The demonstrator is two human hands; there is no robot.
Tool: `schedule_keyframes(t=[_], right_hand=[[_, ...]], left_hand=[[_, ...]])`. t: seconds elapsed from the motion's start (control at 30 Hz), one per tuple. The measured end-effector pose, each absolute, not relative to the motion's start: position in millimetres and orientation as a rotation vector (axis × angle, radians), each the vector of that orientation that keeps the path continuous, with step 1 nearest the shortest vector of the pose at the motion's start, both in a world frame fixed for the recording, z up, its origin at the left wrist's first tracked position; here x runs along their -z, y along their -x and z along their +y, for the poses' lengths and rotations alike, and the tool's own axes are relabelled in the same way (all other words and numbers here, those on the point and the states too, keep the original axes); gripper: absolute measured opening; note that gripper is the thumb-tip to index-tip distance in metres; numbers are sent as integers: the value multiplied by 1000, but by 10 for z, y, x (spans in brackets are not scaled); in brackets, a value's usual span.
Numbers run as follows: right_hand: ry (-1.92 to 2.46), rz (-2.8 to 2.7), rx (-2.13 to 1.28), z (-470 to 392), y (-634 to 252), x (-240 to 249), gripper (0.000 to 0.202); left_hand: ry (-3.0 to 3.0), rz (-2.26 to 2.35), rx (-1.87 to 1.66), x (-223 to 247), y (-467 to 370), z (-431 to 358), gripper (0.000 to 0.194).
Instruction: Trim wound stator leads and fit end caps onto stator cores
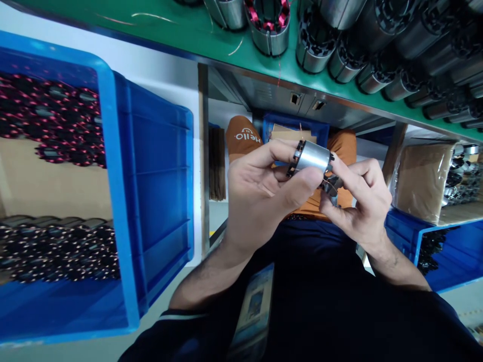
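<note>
In the head view, a green surface [181, 35] is stretching across the top, and rows of slotted metal cylinders [345, 65] are standing on its right part; one cylinder wound with pink wire [269, 37] is standing near the front edge. A few loose wire strands are lying on the green. Below, a metal cabinet front [271, 95] is showing two small openings.

At the left, a large blue bin [116, 201] is holding pink-wound parts and copper-dotted parts, with cardboard [56, 178] showing between them. At the right, a plastic-lined cardboard box [422, 176] is holding metal parts, and a blue crate [460, 256] is sitting beneath it.

Over the person's lap, the left hand [260, 196] is pinching a shiny metal cylinder [313, 155] between thumb and fingers, keeping it on its side. The right hand [362, 196] is bending its fingers around the cylinder's right end, beside a small dark piece [330, 185]; whether they are gripping that piece, one cannot tell.
</note>
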State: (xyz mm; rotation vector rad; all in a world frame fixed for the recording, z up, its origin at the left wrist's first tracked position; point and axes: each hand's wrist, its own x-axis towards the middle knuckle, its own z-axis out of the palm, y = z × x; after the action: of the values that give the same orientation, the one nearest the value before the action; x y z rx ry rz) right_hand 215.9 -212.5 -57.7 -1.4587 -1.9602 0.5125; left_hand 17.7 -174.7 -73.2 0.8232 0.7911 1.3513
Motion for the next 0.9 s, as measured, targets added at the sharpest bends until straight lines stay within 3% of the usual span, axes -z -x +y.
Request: schedule_keyframes(t=[0.17, 0.43, 0.63, 0.73, 0.9], right_hand=[[1393, -1922, -599, -2124, -2177, 616, 70], [1367, -1879, -767, -2124, -2187, 579, 69], [1324, -1538, -1604, -2071, -2233, 577, 58], [1404, -1411, -1847, -2095, -2324, 625, 68], [1714, -1482, -1806, -2152, -2614, 830, 67]], left_hand=[[-807, 844, -1296, 683, -194, -1765, 23], [-855, 939, -1339, 725, -248, -1751, 42], [-669, 1026, -1294, 835, -230, -1718, 50], [-624, 1086, -1316, 840, 83, -1790, 47], [-851, 1542, -1514, 752, 1328, -2241, 44]])
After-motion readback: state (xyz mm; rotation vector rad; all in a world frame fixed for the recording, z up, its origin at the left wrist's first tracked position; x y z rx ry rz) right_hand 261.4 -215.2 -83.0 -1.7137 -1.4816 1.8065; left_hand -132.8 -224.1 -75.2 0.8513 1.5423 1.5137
